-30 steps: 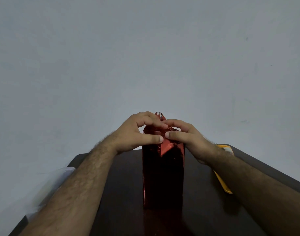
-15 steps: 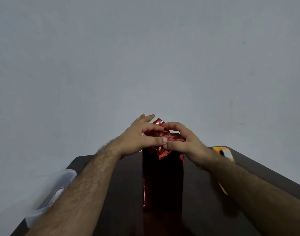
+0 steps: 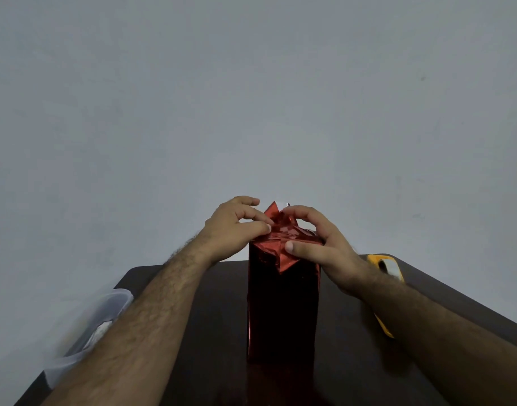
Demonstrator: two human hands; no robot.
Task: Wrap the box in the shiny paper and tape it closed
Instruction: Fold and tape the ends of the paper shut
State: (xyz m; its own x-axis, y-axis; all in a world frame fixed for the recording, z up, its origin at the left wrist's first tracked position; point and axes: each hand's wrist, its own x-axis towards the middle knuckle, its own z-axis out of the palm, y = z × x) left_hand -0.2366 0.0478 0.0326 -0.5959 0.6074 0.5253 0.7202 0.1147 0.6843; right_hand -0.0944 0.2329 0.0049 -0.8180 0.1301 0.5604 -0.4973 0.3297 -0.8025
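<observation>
Plain grey wall fills most of the frame, and a dark brown bench (image 3: pixel 210 332) takes the lower part. At centre stands the tall upright box wrapped in shiny red paper (image 3: pixel 283 312), its sides already covered and its top end a bunch of loose creased flaps. The left hand (image 3: pixel 233 230) presses the paper at the top left edge, thumb and forefinger pinched together on a fold. The right hand (image 3: pixel 324 247) spans the top right corner, its thumb flat on a pointed triangular flap that hangs down the near face while its fingers curl over the raised peak behind. Both grips are closed on paper, not on the box itself.

The step looks to be closing the top end. To do it well, each flap should be creased hard against the box edge before the next goes over it, since foil paper tends to spring back. One hand should stay pinning the folds while the other reaches for the yellow tape dispenser (image 3: pixel 384 266) at the right edge, partly hidden behind the right wrist. A clear plastic tub (image 3: pixel 99 320) sits at lower left, well apart from the work
</observation>
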